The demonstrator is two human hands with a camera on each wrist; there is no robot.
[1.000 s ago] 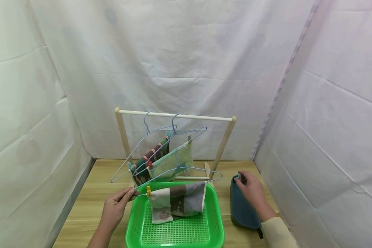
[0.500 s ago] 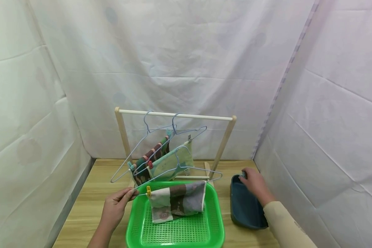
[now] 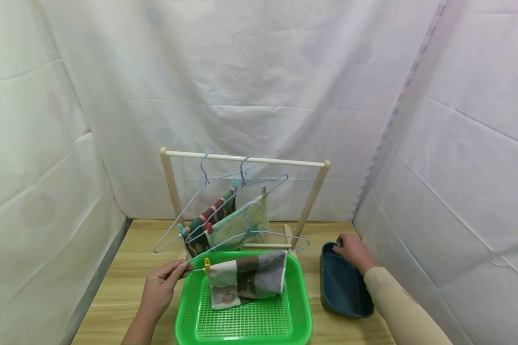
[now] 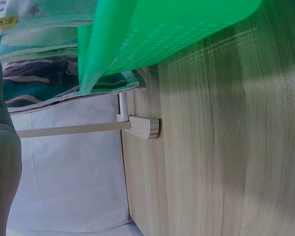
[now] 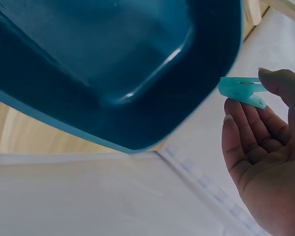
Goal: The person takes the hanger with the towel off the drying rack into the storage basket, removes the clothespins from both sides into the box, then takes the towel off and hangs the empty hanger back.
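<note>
White fabric drapes (image 3: 259, 72), creased and softly folded, enclosed a light, wood-grained worktop (image 3: 121, 282). Toward its far edge stood a drying rack (image 3: 285, 162) with pale wooden posts and a smooth white rod, from which two thin blue hangers (image 3: 241, 178) carried a striped cloth (image 3: 210, 213) and a pale green cloth (image 3: 237, 231). At the near edge sat a rectangular green plastic basket (image 3: 184, 311) with a perforated, gridlike floor; near the right edge, a glossy, round-cornered dark blue bin (image 3: 345, 290). Above the basket, a third blue hanger (image 3: 248, 232) bore a patchwork cloth (image 3: 247, 278) in white, brown and mauve. The left hand (image 3: 164, 281) pinched this hanger's lower left corner, beside a yellow clothespin (image 3: 207, 266) on the cloth. At the bin's far end, the right hand (image 5: 273, 157) pinched a turquoise clothespin (image 5: 236, 88) between thumb and fingertips.
</note>
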